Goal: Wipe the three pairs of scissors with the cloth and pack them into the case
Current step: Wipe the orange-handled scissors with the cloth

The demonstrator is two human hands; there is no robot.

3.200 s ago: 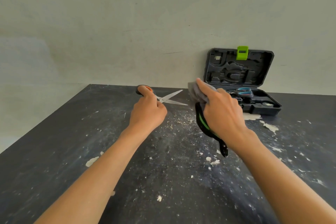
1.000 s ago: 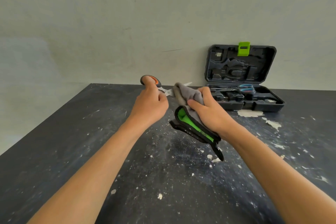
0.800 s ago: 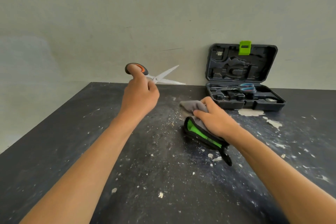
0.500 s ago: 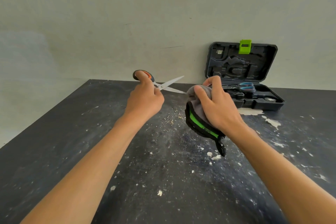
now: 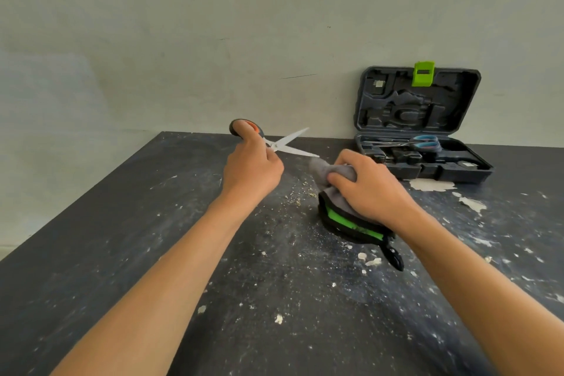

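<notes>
Left hand gripping orange-handled scissors, blades spread, above the bench. Right hand clenched round grey cloth just right of the blade tips. Case open far right, blue-handled scissors inside.

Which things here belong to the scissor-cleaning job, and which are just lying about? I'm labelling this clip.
Job: orange-handled scissors in left hand; cloth in right hand; case; blue-handled scissors.
Lying about: paint flakes; crumbs.

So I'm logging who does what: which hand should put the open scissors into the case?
Left, probably. The left hand already grips the scissors; the right hand holds the cloth, though nearer the case.
</notes>
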